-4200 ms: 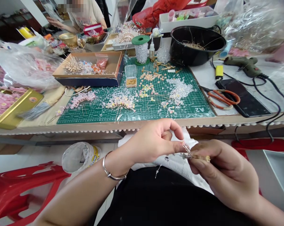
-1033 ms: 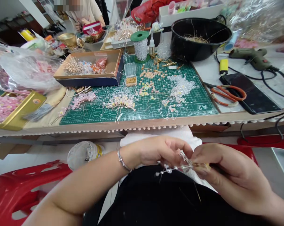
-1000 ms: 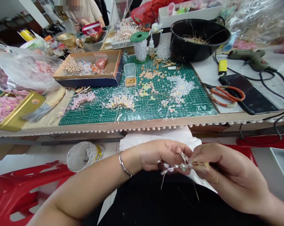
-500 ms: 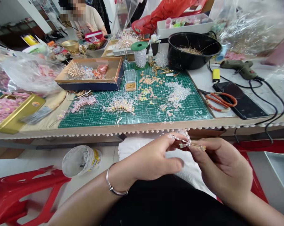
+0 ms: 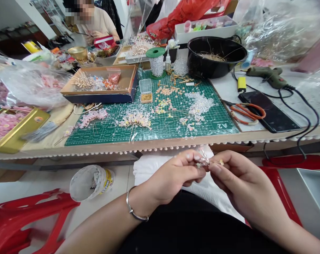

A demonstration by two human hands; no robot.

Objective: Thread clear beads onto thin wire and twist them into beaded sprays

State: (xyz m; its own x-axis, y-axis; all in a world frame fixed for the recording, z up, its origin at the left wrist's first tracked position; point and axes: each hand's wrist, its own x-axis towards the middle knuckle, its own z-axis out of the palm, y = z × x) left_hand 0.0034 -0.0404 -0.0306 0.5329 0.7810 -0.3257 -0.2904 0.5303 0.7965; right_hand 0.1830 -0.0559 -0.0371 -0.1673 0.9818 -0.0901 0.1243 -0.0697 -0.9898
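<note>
Between my hands, above my lap, is a small beaded flower spray (image 5: 204,161) with clear beads and a pale yellow flower at its right end. My left hand (image 5: 173,176), with a silver bangle on its wrist, pinches the left side of the spray between thumb and fingers. From the right, my right hand (image 5: 235,176) grips it between thumb and forefinger, close beside the left fingertips. Fine wire in the spray is too small to make out. On the green cutting mat (image 5: 107,135) lie a cream beaded comb-like piece (image 5: 135,119) and a pink one (image 5: 92,117).
Loose clear beads (image 5: 201,104) and a green bead spool (image 5: 156,63) are on the mat. Around it stand a cardboard box (image 5: 99,95), a black basin (image 5: 215,58), orange-handled scissors (image 5: 248,114), a phone (image 5: 271,113) and a glue gun (image 5: 271,76). A person sits across the table.
My left thumb has closed against the fingers on the spray; it was held apart before. Both hands have shifted slightly left with the spray.
</note>
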